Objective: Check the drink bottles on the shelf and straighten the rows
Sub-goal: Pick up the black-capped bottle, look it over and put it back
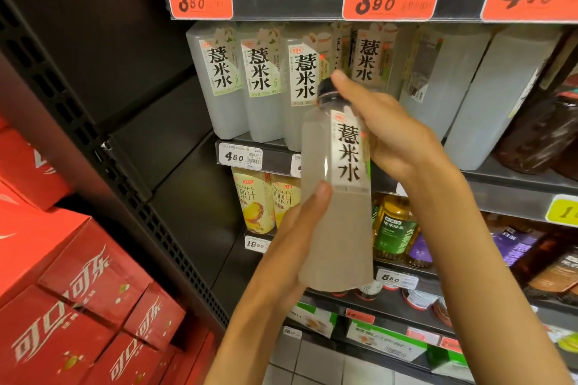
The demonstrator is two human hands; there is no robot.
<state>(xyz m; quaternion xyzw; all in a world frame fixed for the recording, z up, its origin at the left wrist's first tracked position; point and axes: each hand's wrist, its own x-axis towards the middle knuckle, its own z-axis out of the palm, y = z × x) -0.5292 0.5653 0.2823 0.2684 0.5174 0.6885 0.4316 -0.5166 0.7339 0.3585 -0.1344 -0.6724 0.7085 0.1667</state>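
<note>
The left hand grips the lower body of a cloudy white drink bottle, thumb pressed on its front face. The right hand wraps the bottle's neck from the right, one fingertip reaching over the black cap. The bottle is held upright, slightly tilted, in front of the row of matching bottles on the shelf. Left of the held bottle, red cola cartons are stacked.

frosted plastic bottle, paper label
</note>
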